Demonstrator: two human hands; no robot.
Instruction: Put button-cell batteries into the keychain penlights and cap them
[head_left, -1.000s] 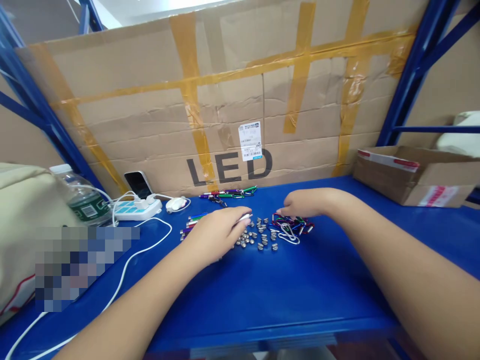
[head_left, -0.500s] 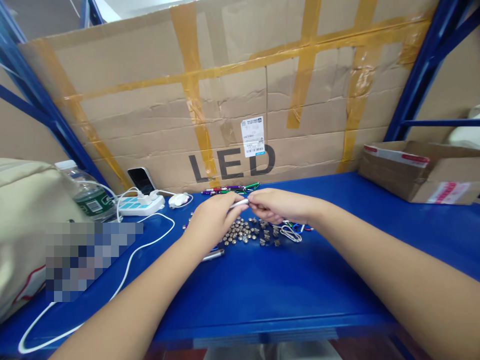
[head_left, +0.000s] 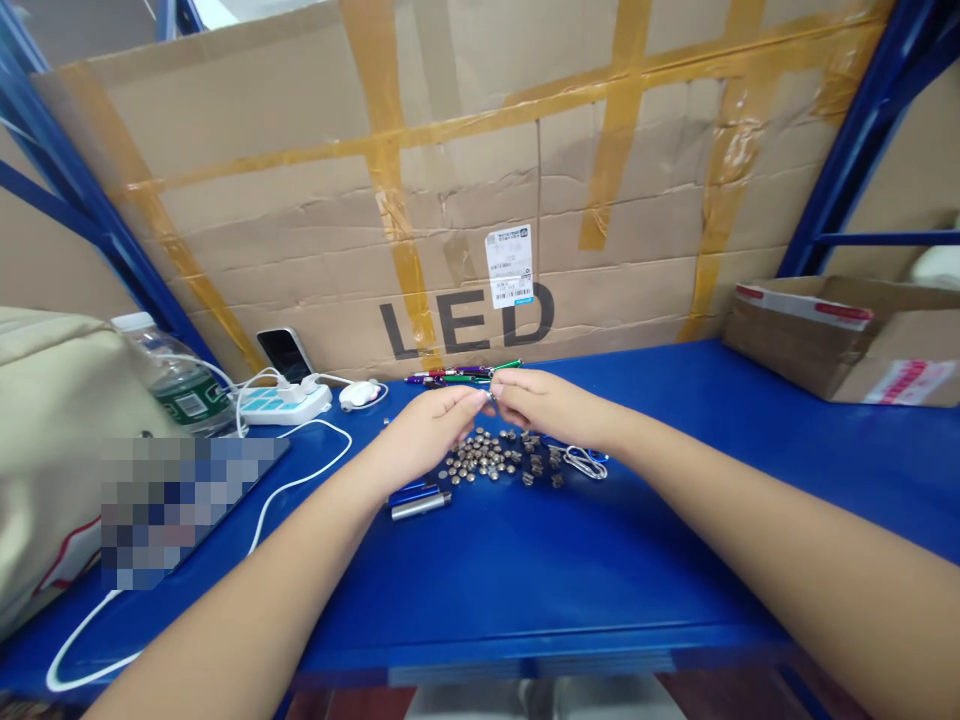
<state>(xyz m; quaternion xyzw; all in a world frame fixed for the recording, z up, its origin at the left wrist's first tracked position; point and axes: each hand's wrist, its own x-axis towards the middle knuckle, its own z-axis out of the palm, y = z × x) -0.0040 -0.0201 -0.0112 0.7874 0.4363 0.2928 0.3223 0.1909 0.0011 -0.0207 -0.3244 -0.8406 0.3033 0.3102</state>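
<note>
Where the hands meet: left hand and right hand come together, raised just above the pile of button cells.
Grip: both hands nearly closed around a small silver piece; which hand has hold of it cannot be told.
Held piece: between the hands, at 12 o'clock from the pile.
Around the pile, on the blue shelf: coloured metal pens at 12 o'clock, a silver tube and a blue tube at 8 o'clock, carabiner clips at 3 o'clock.

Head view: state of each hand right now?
Left hand: closed, pinching a small metal piece, too small to identify.
Right hand: closed, apparently on the same piece.
</note>
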